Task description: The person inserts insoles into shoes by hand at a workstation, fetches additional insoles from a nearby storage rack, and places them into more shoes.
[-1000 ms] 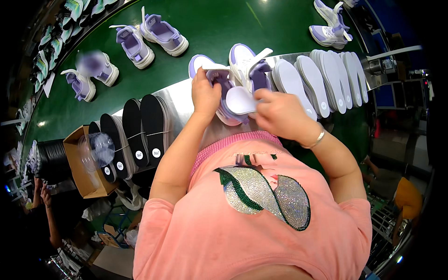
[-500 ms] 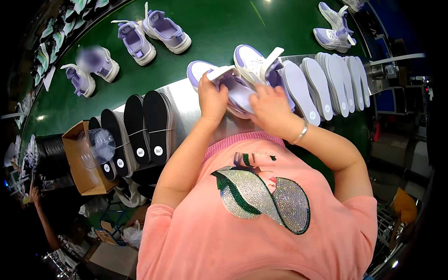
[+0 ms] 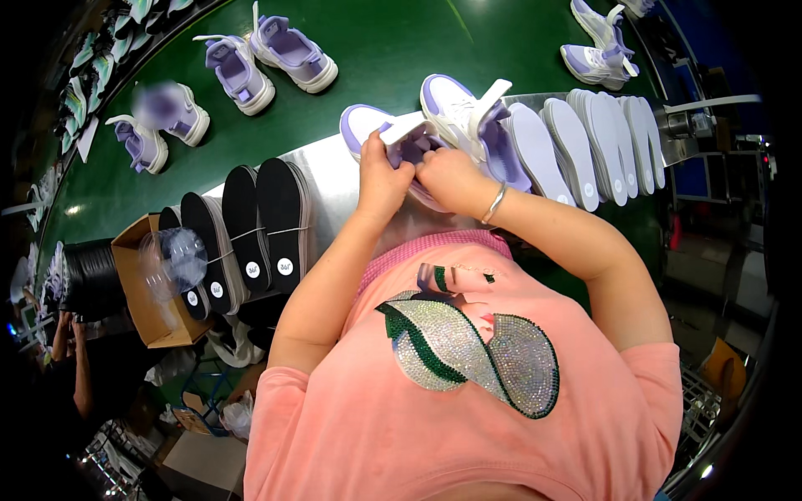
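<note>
My left hand grips a lilac and white shoe by its open collar and white strap, on the metal ledge. My right hand, with a bracelet on the wrist, is pushed into the same shoe; whatever it holds is hidden. A second lilac shoe lies just to the right, touching the first.
White insoles stand in a row at the right of the ledge, bundled black insoles at the left. More lilac shoes ride the green belt. A cardboard box sits lower left; another person's arm is at far left.
The white insole my right hand held has gone down into the shoe. Both hands have closed together on the shoe's opening.
</note>
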Action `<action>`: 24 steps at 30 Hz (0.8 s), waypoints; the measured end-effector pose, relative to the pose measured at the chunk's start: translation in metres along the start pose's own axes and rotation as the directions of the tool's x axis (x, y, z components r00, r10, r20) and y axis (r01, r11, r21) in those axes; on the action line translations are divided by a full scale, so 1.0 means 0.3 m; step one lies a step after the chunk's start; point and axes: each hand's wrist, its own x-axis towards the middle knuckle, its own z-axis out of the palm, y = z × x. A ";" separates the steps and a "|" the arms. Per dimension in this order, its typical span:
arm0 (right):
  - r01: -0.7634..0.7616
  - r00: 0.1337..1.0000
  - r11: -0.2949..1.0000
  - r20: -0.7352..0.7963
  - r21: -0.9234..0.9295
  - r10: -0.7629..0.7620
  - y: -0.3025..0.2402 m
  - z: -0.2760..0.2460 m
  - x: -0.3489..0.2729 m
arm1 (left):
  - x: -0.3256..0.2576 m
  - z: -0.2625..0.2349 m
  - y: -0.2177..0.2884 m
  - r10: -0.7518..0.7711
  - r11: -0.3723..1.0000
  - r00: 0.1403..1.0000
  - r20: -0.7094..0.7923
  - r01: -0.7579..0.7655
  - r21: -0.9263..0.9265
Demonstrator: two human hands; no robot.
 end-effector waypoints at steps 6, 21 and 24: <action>-0.110 0.946 0.991 0.315 0.077 0.080 -0.001 -0.031 0.079 | -0.002 -0.012 0.018 -0.099 0.989 0.995 0.018 0.100 -0.111; -0.008 0.912 0.992 0.405 -0.123 0.058 0.017 -0.020 0.081 | -0.017 0.006 0.034 -0.026 0.998 1.000 0.005 0.026 0.059; 0.039 0.890 0.996 0.456 -0.086 0.004 0.027 -0.022 0.064 | -0.020 0.012 0.016 -0.031 0.999 1.000 -0.005 0.031 0.020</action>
